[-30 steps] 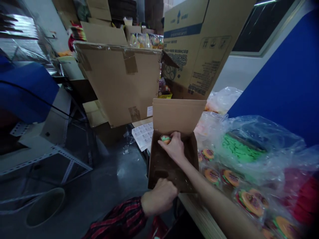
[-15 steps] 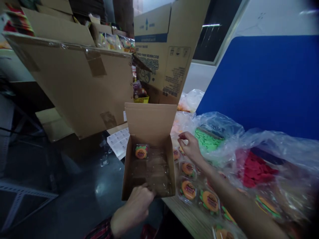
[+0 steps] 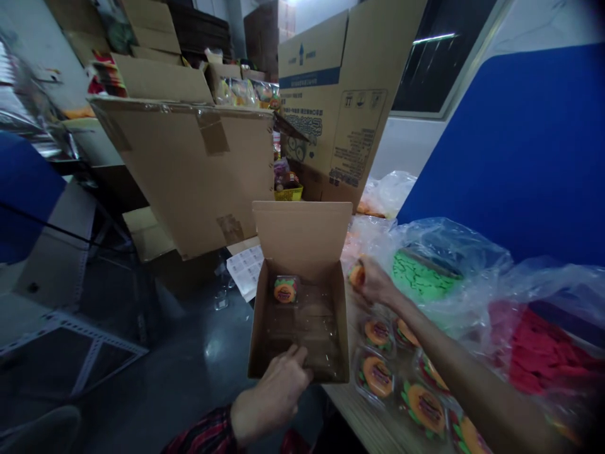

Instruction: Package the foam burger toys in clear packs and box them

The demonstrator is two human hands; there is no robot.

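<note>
An open cardboard box (image 3: 258,340) stands in front of me with its lid raised. Inside are clear plastic compartments, and a toy burger in a clear case (image 3: 285,290) sits in the back left one. My left hand (image 3: 276,388) is closed over the box's near wall, fingers curled inside the rim. Just right of the box, my right hand (image 3: 377,284) grips another toy burger (image 3: 356,275); the hand covers part of it. Several more packed toy burgers (image 3: 377,376) lie on the wooden table (image 3: 352,410) beneath my right forearm.
Clear plastic bags with green pieces (image 3: 420,274) and red pieces (image 3: 551,347) lie along the right. A large carton (image 3: 189,170) stands behind on the left, and a tall printed carton (image 3: 350,94) is at the back. A label sheet (image 3: 246,270) pokes out beside the box.
My right hand has picked up a toy burger and holds it up beside the box. My left hand stays at the box's near wall. The whole view has shifted, so the scene appears further right.
</note>
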